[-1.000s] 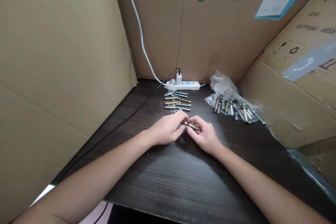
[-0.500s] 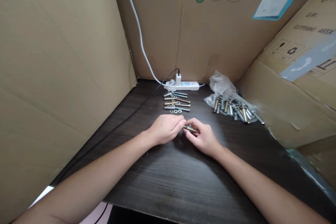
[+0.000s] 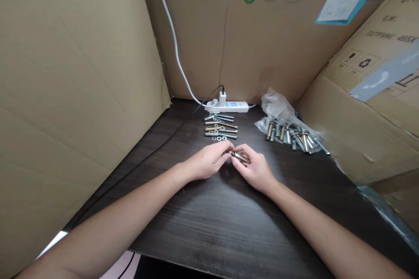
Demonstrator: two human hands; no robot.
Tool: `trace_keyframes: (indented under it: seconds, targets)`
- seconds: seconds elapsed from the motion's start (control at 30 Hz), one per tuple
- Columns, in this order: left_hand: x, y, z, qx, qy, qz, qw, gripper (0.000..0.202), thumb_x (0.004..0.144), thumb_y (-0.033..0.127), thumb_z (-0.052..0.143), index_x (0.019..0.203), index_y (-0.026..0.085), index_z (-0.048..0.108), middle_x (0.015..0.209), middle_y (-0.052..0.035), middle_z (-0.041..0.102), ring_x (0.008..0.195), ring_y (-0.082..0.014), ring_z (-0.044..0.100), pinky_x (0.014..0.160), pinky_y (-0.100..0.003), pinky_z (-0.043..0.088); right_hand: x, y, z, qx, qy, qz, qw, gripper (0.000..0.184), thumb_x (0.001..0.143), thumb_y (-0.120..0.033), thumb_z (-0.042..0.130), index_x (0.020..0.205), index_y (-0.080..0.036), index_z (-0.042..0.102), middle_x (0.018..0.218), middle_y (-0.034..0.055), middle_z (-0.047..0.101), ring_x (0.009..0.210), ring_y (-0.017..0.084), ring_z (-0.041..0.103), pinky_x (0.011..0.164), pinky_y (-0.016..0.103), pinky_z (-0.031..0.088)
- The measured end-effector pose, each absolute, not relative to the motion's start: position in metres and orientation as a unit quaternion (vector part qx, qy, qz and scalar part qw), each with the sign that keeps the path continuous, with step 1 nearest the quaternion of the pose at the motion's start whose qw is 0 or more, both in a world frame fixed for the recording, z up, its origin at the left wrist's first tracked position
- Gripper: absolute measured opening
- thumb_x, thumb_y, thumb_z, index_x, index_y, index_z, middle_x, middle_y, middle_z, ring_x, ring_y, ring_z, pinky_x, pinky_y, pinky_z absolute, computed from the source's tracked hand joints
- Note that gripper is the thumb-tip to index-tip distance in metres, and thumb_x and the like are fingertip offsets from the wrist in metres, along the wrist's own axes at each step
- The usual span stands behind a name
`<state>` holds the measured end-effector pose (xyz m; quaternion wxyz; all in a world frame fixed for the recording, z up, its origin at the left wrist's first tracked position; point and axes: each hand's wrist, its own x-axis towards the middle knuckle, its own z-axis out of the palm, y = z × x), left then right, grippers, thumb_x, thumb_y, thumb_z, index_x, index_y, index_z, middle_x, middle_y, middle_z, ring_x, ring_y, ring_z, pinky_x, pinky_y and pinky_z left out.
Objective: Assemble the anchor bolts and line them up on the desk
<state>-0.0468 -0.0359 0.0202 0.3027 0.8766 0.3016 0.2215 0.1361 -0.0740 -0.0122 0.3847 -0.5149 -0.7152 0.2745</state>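
A brass-coloured expansion bolt (image 3: pixel 241 157) is held between my two hands, over the middle of the dark table. My right hand (image 3: pixel 257 170) is closed round its sleeve. At the bolt's left end, the fingers of my left hand (image 3: pixel 209 160) pinch around the nut and washers; the fingertips partly hide them. Just beyond my hands, parts of taken-apart bolts lie in rows: silver and brass-coloured bolts and sleeves (image 3: pixel 221 130), with loose washers (image 3: pixel 219 138) beside the nearest row.
At the back right, a clear plastic bag (image 3: pixel 278 104) lies with a pile of assembled expansion bolts (image 3: pixel 291 137). A white power strip (image 3: pixel 240 107) with a white cord and a black cable (image 3: pixel 157 148) is behind the rows. Cardboard boxes (image 3: pixel 81 52) wall in the table (image 3: pixel 209 226).
My left fingers have shifted slightly on the bolt's end and opened a little around it. More of the bolt shows now. The rows and the pile have not moved.
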Motion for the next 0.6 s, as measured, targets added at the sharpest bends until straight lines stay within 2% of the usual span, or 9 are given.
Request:
trace_keyframes:
  seconds: [0.2, 0.37, 0.5, 0.6]
  targets:
    - [-0.0467, -0.0332, 0.0179, 0.863, 0.336, 0.271, 0.263, 0.014, 0.089, 0.024, 0.043, 0.099, 0.018, 0.050, 0.090, -0.0033, 0.058, 0.078, -0.0137, 0.053, 0.072, -0.026, 0.044, 0.1360, -0.0737, -0.0121, -0.518, -0.717, 0.264, 0.385, 0.023, 0.084, -0.040, 0.052, 0.093, -0.019, 0.055, 0.063, -0.0023, 0.054, 0.052, 0.010, 0.048, 0.051, 0.020, 0.041]
    - [-0.0493, -0.0293, 0.0185, 0.888, 0.352, 0.211, 0.208, 0.008, 0.086, 0.025, 0.046, 0.088, 0.019, 0.050, 0.078, 0.0001, 0.057, 0.069, -0.0130, 0.052, 0.061, -0.024, 0.039, 0.1367, -0.0731, -0.0102, -0.539, -0.718, 0.237, 0.372, 0.026, 0.084, -0.045, 0.051, 0.087, -0.020, 0.056, 0.062, -0.0023, 0.056, 0.052, 0.011, 0.050, 0.052, 0.021, 0.039]
    - [-0.0496, -0.0294, 0.0172, 0.905, 0.347, 0.170, 0.176, 0.005, 0.084, 0.023, 0.047, 0.086, 0.019, 0.050, 0.078, 0.0003, 0.058, 0.069, -0.0137, 0.053, 0.059, -0.024, 0.037, 0.1387, -0.0713, -0.0091, -0.591, -0.731, 0.165, 0.300, 0.031, 0.084, -0.051, 0.050, 0.082, -0.022, 0.060, 0.057, -0.0019, 0.059, 0.050, 0.013, 0.052, 0.052, 0.023, 0.034]
    - [-0.0500, -0.0298, 0.0168, 0.910, 0.348, 0.162, 0.159, 0.006, 0.085, 0.023, 0.046, 0.088, 0.020, 0.050, 0.079, -0.0001, 0.059, 0.072, -0.0146, 0.055, 0.061, -0.024, 0.037, 0.1394, -0.0701, -0.0081, -0.614, -0.746, 0.109, 0.233, 0.032, 0.085, -0.054, 0.048, 0.087, -0.026, 0.064, 0.057, -0.0014, 0.061, 0.051, 0.016, 0.055, 0.052, 0.024, 0.032]
